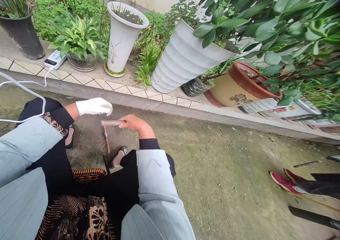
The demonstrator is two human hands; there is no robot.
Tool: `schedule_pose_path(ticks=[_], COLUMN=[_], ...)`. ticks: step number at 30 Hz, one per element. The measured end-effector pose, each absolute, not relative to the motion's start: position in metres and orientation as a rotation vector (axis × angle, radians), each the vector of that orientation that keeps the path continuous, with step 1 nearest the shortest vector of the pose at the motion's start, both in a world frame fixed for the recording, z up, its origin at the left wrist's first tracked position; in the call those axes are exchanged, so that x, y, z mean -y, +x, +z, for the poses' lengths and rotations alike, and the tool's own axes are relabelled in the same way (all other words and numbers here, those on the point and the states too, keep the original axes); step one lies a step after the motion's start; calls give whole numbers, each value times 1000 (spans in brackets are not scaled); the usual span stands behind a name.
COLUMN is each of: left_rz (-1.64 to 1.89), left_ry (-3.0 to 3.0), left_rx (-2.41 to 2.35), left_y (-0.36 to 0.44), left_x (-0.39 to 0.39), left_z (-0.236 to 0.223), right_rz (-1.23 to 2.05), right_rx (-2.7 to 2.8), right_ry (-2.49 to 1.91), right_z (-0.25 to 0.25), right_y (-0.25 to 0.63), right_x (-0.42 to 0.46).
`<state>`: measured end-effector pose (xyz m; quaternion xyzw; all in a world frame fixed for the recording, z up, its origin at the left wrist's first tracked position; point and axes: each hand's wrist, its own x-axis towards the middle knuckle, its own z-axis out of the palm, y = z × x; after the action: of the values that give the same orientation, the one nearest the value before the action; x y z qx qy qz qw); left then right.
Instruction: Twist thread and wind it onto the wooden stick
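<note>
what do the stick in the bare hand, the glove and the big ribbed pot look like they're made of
Stick in the right hand: likely bamboo or wood, pale brown, matte, round. Glove on the left hand: white, seemingly knit cotton cloth, soft folds. Ribbed pot: white, smooth, faint sheen; plastic or glazed ceramic, unclear.

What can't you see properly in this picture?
Head view only:
- right hand: fingers curl round the short stick, hiding its end.
- left hand: the white glove covers it; contact with the stick is unclear.
- hatchet: head partly behind a shoe.
- Another person's red shoes: cut off by the right edge.
</note>
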<state>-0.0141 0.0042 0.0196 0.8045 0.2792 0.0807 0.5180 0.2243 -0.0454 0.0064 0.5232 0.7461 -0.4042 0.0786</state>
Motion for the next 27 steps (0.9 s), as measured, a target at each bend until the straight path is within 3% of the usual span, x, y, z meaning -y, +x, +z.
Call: schedule_pose_path(ticks=[7, 9, 12, 14, 16, 19, 21, 24, 27], left_rz=[322, 336, 216, 101, 30, 25, 11, -12, 27], left_ry=[1997, 1947, 1781, 1693, 1666, 1707, 1775, 1927, 2062], left_rx=[-698, -742, -721, -614, -509, -450, -447, -458, -495], left_y=[-15, -13, -8, -2, 4, 9, 10, 7, 2], left_x=[-12, -13, -7, 0, 8, 13, 14, 12, 9], left_z=[12, 9, 7, 4, 1, -5, -6, -1, 8], right_rz=[-1924, -2112, -2295, -2189, -1831, -1099, -796, -716, -891], right_rx=[-2132, -2229, -2431, -2472, -2418, -2282, -2217, -2210, -2215], right_ry=[1161, 1302, 1847, 2225, 2454, 2474, 2340, 2014, 1610], right_z=[17, 26, 33, 30, 21, 8, 3, 4, 6], right_y=[214, 217, 225, 228, 228, 223, 218, 214, 210], right_x=[57, 58, 56, 50, 44, 38, 38, 41, 45])
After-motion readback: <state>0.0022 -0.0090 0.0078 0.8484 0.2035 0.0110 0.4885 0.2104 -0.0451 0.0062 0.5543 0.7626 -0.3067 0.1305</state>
